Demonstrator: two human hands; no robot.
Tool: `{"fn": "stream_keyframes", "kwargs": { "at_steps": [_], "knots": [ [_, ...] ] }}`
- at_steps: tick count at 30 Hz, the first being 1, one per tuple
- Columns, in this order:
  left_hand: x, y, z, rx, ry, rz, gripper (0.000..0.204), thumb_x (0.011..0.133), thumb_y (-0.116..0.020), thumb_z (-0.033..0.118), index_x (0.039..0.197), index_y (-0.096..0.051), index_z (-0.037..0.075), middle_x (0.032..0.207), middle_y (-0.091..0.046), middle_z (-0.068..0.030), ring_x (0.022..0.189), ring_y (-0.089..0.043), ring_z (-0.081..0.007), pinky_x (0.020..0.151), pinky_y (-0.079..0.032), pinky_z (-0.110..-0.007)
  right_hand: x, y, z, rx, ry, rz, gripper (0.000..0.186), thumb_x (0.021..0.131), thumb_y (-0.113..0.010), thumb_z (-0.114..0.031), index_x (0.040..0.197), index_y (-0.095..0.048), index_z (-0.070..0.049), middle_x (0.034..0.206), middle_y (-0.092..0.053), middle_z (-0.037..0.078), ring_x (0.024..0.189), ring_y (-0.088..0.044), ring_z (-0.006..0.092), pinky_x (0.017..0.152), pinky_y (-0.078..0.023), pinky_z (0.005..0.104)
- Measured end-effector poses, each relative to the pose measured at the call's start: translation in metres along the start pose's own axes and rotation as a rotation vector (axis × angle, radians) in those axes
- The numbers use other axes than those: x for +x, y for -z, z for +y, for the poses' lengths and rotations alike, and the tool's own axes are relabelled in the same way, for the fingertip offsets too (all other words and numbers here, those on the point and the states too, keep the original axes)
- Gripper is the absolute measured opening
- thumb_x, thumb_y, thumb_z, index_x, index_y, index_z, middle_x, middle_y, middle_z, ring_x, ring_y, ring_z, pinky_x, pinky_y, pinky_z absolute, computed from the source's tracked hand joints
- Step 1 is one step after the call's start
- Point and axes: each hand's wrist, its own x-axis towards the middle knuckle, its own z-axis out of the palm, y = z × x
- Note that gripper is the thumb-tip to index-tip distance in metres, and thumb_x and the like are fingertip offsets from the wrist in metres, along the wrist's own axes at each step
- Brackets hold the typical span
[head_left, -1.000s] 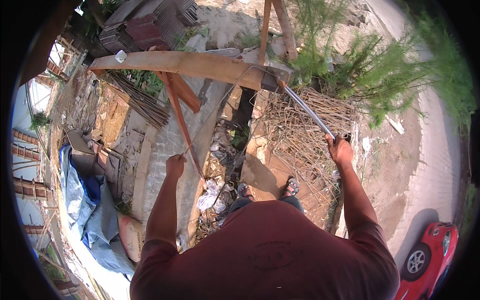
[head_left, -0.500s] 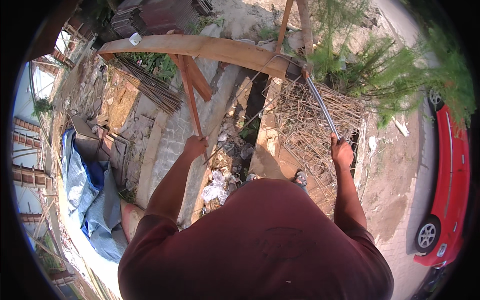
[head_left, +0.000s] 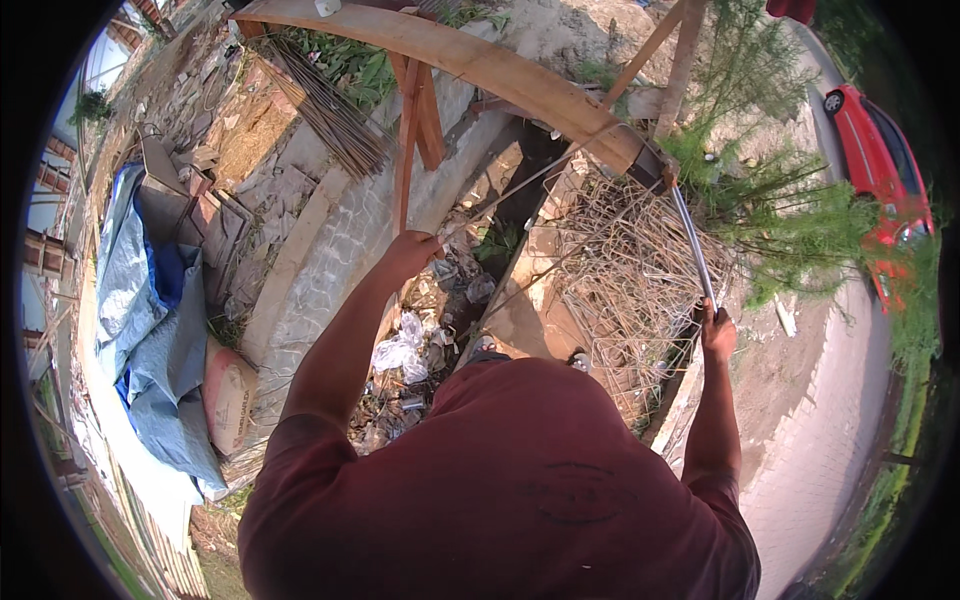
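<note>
My left hand is closed around a thin steel rod, which runs up and right to the end of a curved-looking wooden beam. A second thin length of rod slants below it; whether they are one bent piece I cannot tell. My right hand grips the lower end of a long silver pipe handle. Its upper end meets a dark metal block at the beam's right end, where the rod also arrives. Details of that joint are too small to make out.
A tangled pile of bent steel rods lies below the beam. Wooden legs support it. Left are a straight rod bundle, a blue tarp and a sack. Right are feathery branches, a road and a red car.
My right hand has swung the pipe handle outward to the right. My left hand sits slightly higher, still on the rod. The view has shifted, and the red car appears farther up the road.
</note>
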Motion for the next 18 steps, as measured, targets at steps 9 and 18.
{"fn": "stream_keyframes", "kwargs": {
  "at_steps": [9,18],
  "knots": [
    [-0.079,-0.030,0.032,-0.120,0.008,-0.029,0.035,0.092,-0.057,0.031,0.076,-0.063,0.000,0.060,-0.048,0.0009,0.056,-0.040,-0.0081,0.053,-0.034,-0.028,0.008,0.016,0.014,0.011,0.142,0.312,0.058,0.086,-0.049,-0.063,0.076,-0.058,-0.007,0.064,-0.059,0.021,0.062,-0.057,0.0426,0.056,-0.044,0.0491],
    [-0.074,-0.061,0.069,-0.453,-0.303,0.203,0.030,0.097,-0.051,0.027,0.080,-0.059,0.003,0.060,-0.039,0.0050,0.055,-0.034,-0.0040,0.050,-0.028,-0.023,-0.060,0.000,-0.070,1.012,0.123,0.133,0.030,0.089,-0.064,-0.027,0.071,-0.051,-0.007,0.059,-0.046,-0.003,0.052,-0.040,0.0059,0.047,-0.032,0.0236]
  ]
}}
